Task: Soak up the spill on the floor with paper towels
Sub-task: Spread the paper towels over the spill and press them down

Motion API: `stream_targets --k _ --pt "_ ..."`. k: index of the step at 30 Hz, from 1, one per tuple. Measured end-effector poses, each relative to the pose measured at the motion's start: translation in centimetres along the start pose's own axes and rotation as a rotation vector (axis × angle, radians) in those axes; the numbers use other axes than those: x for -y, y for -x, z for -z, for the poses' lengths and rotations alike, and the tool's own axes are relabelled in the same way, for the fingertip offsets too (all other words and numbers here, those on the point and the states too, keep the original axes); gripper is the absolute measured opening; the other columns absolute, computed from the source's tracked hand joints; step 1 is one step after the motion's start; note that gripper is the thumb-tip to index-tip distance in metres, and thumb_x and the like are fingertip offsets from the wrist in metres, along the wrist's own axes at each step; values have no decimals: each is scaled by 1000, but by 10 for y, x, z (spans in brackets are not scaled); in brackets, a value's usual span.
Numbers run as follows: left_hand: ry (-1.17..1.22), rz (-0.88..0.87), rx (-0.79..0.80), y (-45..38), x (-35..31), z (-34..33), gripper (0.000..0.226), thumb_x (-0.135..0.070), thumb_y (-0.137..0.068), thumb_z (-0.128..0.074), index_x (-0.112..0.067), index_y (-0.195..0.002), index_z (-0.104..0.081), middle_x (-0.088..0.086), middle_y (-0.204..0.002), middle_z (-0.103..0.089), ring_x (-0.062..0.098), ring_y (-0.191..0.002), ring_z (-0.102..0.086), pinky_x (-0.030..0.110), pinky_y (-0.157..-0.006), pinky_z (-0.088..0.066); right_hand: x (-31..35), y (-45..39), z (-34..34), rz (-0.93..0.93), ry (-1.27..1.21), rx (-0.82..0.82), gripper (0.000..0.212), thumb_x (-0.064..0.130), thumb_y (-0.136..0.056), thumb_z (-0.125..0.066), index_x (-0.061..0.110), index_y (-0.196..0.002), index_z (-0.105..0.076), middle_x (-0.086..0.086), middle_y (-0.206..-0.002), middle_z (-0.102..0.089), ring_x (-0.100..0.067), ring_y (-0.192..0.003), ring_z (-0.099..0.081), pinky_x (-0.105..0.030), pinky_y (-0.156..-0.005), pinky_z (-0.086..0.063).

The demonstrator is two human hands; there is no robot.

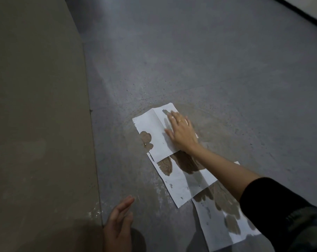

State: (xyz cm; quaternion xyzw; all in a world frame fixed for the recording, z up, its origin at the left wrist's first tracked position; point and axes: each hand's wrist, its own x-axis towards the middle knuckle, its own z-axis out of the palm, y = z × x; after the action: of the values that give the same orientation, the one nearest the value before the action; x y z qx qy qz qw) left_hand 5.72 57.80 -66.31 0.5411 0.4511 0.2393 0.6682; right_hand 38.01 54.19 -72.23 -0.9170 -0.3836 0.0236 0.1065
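Note:
Three white paper towels lie in a row on the grey floor over a brownish spill (205, 122). My right hand (181, 131) presses flat, fingers spread, on the far towel (154, 130), which shows brown wet patches. The middle towel (183, 180) and the near towel (225, 228) are soaked brown in large blotches. My left hand (118, 224) hovers low at the bottom, fingers straight and together, holding nothing.
A tan flat surface (38, 124) fills the left side, its edge running down beside the spill. Small wet splashes (96, 210) glint by that edge. A dark baseboard (303, 10) crosses the top right corner.

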Motion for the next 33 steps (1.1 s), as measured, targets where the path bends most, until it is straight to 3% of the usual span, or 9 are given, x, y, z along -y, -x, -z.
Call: stream_targets --k 3,6,11,15,18,20,24,28,33 --pt "0 22 30 1 1 0 67 18 -85 -52 -44 -80 -76 -22 -93 -73 -10 -91 -64 7 -77 -46 -5 17 -15 50 90 195 70 57 -98 -14 18 -155 -4 -1 -163 1 -21 -150 3 -50 -119 1" --pt "2 41 51 1 2 1 58 12 -85 -56 -42 -80 -76 -15 -98 -74 -9 -93 -64 9 -80 -46 -10 20 -17 26 109 224 69 59 -98 -11 22 -155 5 1 -162 9 -19 -149 13 -52 -119 5" --pt "-4 81 49 2 0 -1 64 16 -89 -47 -40 -80 -76 -19 -95 -74 -11 -90 -64 10 -82 -47 0 19 -13 -60 78 220 75 62 -96 -9 17 -154 6 1 -160 14 -19 -148 15 -51 -120 5" --pt "-39 92 56 5 -1 -2 62 14 -90 -48 -41 -81 -76 -18 -98 -74 -9 -92 -65 15 -88 -47 9 15 -12 100 27 258 76 62 -95 -11 16 -155 2 -2 -162 8 -18 -149 11 -49 -121 0" --pt "-39 90 51 7 -4 -2 60 15 -89 -48 -38 -81 -76 -10 -101 -74 -5 -94 -66 23 -93 -46 18 15 -12 117 41 259 71 56 -100 -19 15 -155 -2 -2 -162 6 -17 -149 7 -50 -120 6" --pt "-25 86 41 8 -8 -3 61 16 -89 -47 -37 -79 -76 -11 -101 -74 -7 -91 -66 19 -89 -48 22 18 -9 107 49 192 69 53 -101 -22 14 -155 -5 -2 -163 3 -18 -150 4 -50 -120 5" --pt "24 94 27 7 -13 -4 63 16 -90 -46 -38 -78 -77 -6 -100 -72 -11 -86 -65 8 -78 -48 21 35 -12 129 96 255 66 54 -101 -19 19 -155 -4 0 -163 5 -18 -149 8 -57 -117 6" --pt "27 104 49 9 -14 -6 64 14 -91 -46 -40 -78 -77 -11 -95 -74 -11 -87 -65 6 -75 -48 13 56 -6 119 110 154 65 56 -99 -14 23 -155 -5 2 -162 6 -16 -149 8 -58 -117 9" --pt "14 68 62 16 -13 -10 63 14 -92 -45 -38 -79 -77 -12 -98 -74 -9 -89 -65 8 -78 -48 -17 90 3 4 75 174 68 58 -97 -8 22 -155 -3 3 -161 8 -16 -149 8 -55 -116 14"
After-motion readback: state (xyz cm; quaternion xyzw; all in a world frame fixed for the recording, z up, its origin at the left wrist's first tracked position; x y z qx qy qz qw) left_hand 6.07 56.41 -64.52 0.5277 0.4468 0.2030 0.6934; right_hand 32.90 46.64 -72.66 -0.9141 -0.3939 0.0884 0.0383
